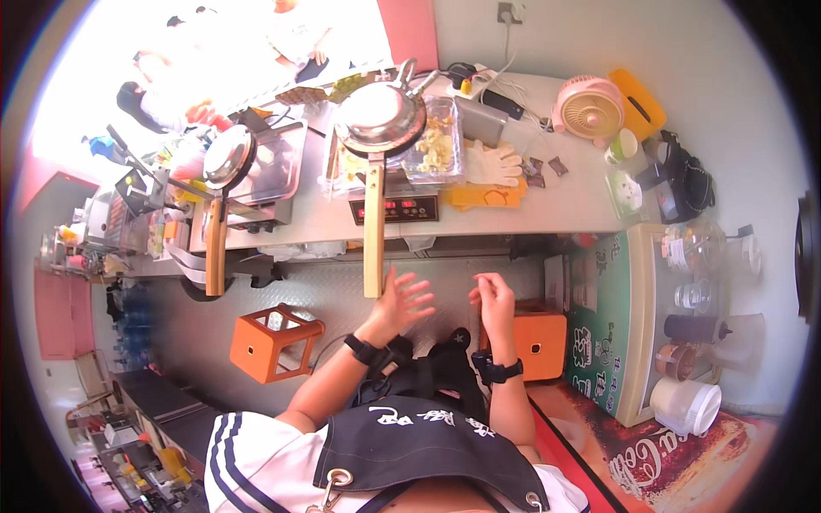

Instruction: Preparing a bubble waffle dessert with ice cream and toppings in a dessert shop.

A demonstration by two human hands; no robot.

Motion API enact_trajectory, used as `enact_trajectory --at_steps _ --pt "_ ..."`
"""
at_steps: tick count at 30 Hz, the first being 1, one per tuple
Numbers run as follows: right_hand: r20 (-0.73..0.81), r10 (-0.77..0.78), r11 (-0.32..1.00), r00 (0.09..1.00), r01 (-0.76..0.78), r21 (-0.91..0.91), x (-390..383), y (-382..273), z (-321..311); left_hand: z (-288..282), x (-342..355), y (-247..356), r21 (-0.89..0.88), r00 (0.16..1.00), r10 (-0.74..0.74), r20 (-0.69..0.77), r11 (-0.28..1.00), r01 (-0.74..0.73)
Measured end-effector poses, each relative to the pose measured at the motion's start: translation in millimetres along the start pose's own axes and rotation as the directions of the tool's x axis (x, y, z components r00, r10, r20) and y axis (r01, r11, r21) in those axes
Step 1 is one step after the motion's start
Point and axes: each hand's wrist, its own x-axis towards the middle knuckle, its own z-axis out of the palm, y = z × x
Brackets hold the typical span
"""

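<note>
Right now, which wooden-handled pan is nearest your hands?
The pan on the right: its handle ends beside the left hand, while the other pan sits farther left.

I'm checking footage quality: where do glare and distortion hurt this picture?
Head view: the bright white opening at upper left is blown out; glare sits on the larger round silver, wooden-handled pan; the cylindrical white lidded tub looks tipped outward near the dark curved rim.
</note>
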Motion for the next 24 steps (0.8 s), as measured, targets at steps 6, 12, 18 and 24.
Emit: enact_trajectory --at_steps 6,12,18,24 --pt "0.117 -0.162 0.965 0.98 0.182 -0.187 8 -28 92 -61 -28 -10 0.564 0.943 -0.046 0.328 0.811 -0.157" --pt "0.156 -0.256 0.772 0.954 0.299 -0.56 -25 -70 165 -72 -10 46 -0.023 0.928 0.144 0.345 0.989 -0.145" --pt "-0.194 -0.039 0.999 0.98 0.039 -0.001 2 -33 139 -1 12 87 0.429 0.957 0.199 0.212 0.861 -0.274" --pt "-0.172 -0.176 0.984 0.969 0.168 -0.061 -22 -45 134 6 14 81 -0.071 0.842 0.03 0.539 0.997 0.01"
